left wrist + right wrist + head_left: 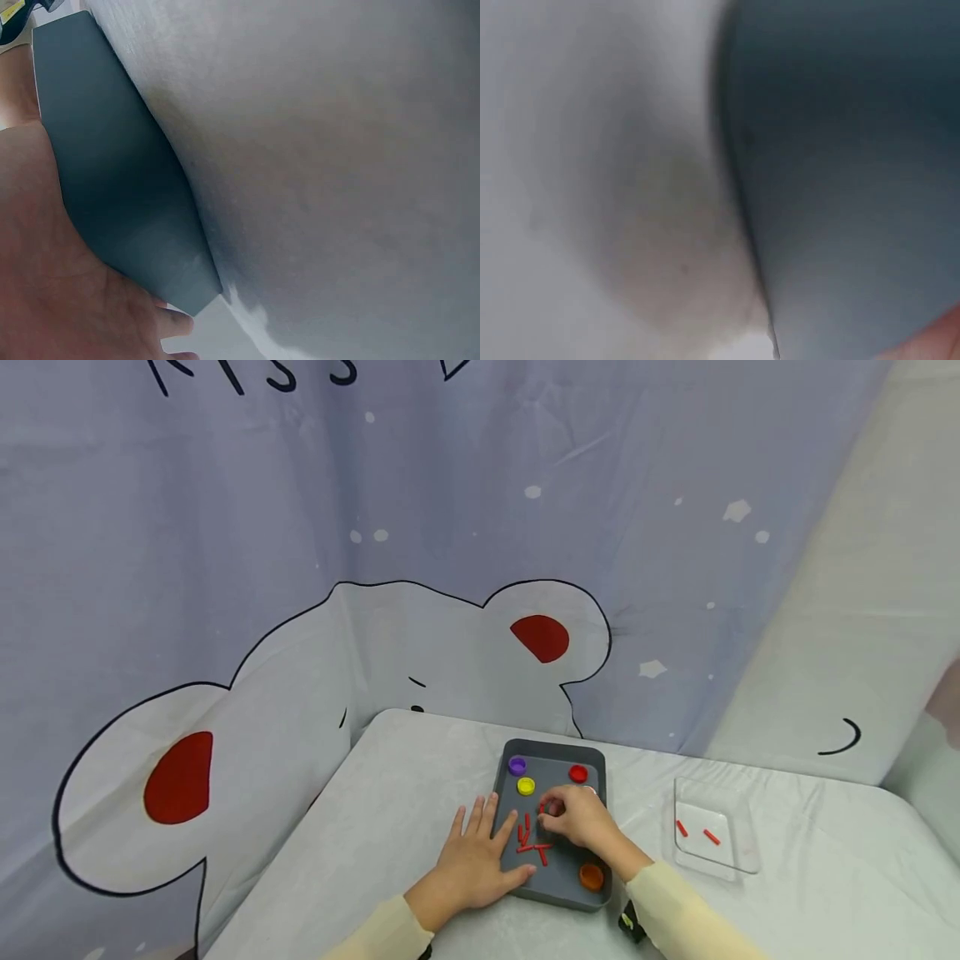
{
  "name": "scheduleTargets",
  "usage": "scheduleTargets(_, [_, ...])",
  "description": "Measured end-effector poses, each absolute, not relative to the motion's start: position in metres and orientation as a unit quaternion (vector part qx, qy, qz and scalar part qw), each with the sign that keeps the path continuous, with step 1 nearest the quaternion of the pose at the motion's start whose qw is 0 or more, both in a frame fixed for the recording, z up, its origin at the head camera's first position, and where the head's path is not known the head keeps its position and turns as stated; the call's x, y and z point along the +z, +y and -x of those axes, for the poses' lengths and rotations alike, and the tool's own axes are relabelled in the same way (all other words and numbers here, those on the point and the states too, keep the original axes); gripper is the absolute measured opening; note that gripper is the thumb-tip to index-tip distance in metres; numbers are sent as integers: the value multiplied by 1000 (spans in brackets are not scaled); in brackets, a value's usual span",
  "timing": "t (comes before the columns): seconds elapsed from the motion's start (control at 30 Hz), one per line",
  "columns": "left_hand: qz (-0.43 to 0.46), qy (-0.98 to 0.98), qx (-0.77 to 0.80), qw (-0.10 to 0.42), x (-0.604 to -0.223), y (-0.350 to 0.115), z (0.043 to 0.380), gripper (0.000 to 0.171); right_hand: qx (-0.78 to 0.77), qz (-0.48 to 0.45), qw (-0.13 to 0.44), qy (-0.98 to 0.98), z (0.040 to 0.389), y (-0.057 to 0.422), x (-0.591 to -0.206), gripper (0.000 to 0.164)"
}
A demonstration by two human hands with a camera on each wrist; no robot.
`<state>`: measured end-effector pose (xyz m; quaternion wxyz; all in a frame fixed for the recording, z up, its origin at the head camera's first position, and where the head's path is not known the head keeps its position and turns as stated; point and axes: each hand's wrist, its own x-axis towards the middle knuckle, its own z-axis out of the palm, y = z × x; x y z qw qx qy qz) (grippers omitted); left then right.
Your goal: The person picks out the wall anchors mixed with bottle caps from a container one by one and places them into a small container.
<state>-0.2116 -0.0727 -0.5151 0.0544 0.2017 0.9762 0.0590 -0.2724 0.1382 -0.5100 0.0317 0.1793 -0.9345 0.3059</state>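
Grey and shallow, the tray [558,885] lies lengthwise on the white-covered tabletop [420,777], with a hand at either side. A small red stick [542,807] sits right at the fingertips of the right hand [577,818], which pinches it between thumb and curled fingers above the tray. Just below and to the left of that hand, nearer the wearer, more red sticks [527,821] lie loose in the tray, some crossing or touching; they fall between the pinching fingers and the thumb of the left hand [474,867]. A purple cap [517,766], a yellow cap [526,786] and a red cap [578,773] sit beyond the right hand toward the far end, and an orange cap [591,877] rests in the near right corner, below the right wrist. The right forearm comes in from the lower right, its cream sleeve [678,906] ending short of the wrist, and crosses the tray's right wall. The left hand has its fingers straight and spread, pointing away from the wearer, with the forefinger and thumb reaching over the left wall; it holds no stick. Both wrist views are mostly filled by the tray's outer wall, so neither shows the fingertips at work. Off to the right, apart from the tray, a clear box [742,852] contains two red pieces [712,837].
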Motion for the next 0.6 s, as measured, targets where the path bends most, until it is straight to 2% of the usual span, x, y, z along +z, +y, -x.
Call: scheduleTargets(0.6, [-203, 976, 68, 37, -525, -73, 214, 90, 408, -151, 38, -899, 260, 194, -479, 25])
